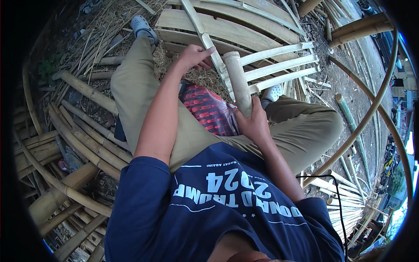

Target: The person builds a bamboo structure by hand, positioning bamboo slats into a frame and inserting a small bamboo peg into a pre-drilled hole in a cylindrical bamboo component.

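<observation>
My right hand (255,122) is wrapped round the lower end of a thick, pale, club-like piece of bamboo or wood (238,77), its blunt end pointing away from me. That piece lies over a long split-bamboo strip (194,19), which runs from the far edge toward my lap. My left hand (195,58) has its thumb on this strip and its fingers curled at the strip's side. Several shorter bamboo slats (279,69) reach out to the right from the strip, side by side. Their joints with it are partly hidden by the club.
Beyond my hands is a low platform of wooden planks (227,30). Between my legs lies a red-and-black patterned cloth or sack (208,109). Bamboo poles (89,91) are heaped at the left. Curved bamboo poles (371,109) rise at the right; split bamboo (345,192) lies behind.
</observation>
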The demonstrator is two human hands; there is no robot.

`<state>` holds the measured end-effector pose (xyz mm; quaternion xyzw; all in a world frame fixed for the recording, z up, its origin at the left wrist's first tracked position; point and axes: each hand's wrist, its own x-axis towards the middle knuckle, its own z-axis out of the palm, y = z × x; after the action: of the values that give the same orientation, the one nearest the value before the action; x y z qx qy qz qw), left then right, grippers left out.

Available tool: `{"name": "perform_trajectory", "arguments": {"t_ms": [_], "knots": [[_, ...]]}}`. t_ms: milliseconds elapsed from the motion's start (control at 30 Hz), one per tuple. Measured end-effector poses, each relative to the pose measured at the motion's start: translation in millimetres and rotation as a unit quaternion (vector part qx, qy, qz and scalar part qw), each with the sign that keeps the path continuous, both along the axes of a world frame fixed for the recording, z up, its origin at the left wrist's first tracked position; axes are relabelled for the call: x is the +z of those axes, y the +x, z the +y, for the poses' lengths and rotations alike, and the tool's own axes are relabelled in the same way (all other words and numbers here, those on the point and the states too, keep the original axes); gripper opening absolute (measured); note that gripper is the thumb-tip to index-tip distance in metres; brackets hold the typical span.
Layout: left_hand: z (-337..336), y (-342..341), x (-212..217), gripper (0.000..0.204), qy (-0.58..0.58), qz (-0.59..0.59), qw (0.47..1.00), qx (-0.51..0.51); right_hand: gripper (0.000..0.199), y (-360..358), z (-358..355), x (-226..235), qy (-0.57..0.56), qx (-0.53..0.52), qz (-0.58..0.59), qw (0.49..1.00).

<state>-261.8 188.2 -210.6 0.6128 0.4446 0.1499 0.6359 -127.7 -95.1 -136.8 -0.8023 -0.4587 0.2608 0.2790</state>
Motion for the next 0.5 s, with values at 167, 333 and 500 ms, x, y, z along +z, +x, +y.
{"name": "perform_trajectory", "arguments": {"t_ms": [167, 333, 500], "knots": [[-23, -4, 6, 0.048, 0.019, 0.039, 0.993, -0.113, 0.059, 6, -2, 0, -0.002, -0.015, 0.016, 1.0], [-21, -2, -3, 0.046, -0.002, 0.079, 0.987, -0.137, 0.059, 6, -4, -1, -0.001, -0.011, 0.016, 1.0], [-22, 1, -19, 0.04, 0.027, -0.007, 0.986, -0.165, 0.058, 4, -6, 2, 0.007, 0.001, 0.016, 1.0]]}}
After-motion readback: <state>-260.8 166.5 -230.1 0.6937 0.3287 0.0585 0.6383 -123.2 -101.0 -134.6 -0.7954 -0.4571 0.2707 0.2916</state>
